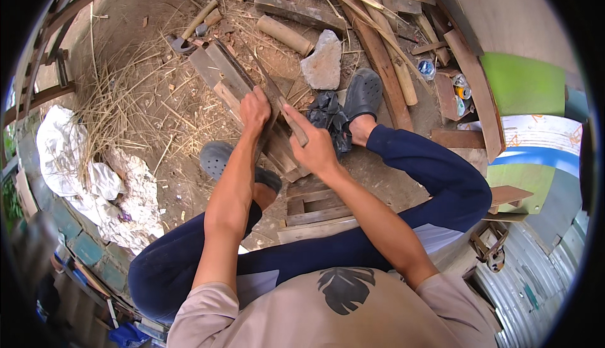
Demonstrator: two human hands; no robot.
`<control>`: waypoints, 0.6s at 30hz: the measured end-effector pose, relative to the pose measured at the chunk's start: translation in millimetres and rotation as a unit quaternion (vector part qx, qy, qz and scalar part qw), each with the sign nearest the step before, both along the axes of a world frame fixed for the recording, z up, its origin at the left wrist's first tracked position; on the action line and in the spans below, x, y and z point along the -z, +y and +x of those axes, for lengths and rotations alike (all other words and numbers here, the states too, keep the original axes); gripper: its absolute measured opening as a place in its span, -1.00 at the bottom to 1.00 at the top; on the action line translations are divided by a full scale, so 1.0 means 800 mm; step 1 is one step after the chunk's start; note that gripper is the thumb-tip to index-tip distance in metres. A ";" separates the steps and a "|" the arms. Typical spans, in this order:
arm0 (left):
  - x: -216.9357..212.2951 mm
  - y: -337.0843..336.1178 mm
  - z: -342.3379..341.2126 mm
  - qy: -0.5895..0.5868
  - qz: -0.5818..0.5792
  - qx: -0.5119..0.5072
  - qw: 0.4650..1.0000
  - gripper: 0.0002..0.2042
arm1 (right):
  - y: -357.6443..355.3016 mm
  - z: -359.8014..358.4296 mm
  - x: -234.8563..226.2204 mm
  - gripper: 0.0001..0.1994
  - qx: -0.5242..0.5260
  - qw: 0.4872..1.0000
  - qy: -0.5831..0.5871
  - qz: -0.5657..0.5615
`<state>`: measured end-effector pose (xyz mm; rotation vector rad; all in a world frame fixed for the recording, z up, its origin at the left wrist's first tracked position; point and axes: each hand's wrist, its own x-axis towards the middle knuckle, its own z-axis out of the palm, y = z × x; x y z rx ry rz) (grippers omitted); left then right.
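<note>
My right hand (313, 151) is wrapped round the wooden handle (293, 125) of a long, narrow-bladed tool. Its brownish blade (272, 87) points away from me and to the left, beside the planks; its exact kind is unclear. My left hand (254, 110) is closed and rests on the stacked wooden planks (220, 71), just left of the handle. Whatever its fingers grip is hidden beneath them. The planks lie lengthwise between my feet, their near end close to a low wooden frame (313, 204).
A pale rock (322, 61) and a black plastic bag (328, 118) lie by my right shoe. Beyond are bamboo pieces (285, 35) and a wooden-handled metal tool (200, 19). White sheeting (63, 149) and straw spread at left; long poles (378, 64) and a box of cans (455, 95) lie right.
</note>
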<state>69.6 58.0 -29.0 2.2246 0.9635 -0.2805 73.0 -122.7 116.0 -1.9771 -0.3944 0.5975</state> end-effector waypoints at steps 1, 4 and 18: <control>0.006 0.003 0.000 0.000 0.000 -0.015 1.000 -0.37 | -0.018 -0.021 -0.018 -0.27 -0.003 1.000 -0.002 -0.011; -0.010 -0.005 0.005 0.003 -0.011 -0.046 0.999 -0.33 | -0.081 -0.064 -0.096 -0.23 -0.006 0.994 0.073 -0.076; -0.075 -0.103 -0.005 -0.067 0.212 0.295 0.929 -0.12 | -0.218 -0.110 -0.248 -0.45 0.206 0.977 0.030 -0.052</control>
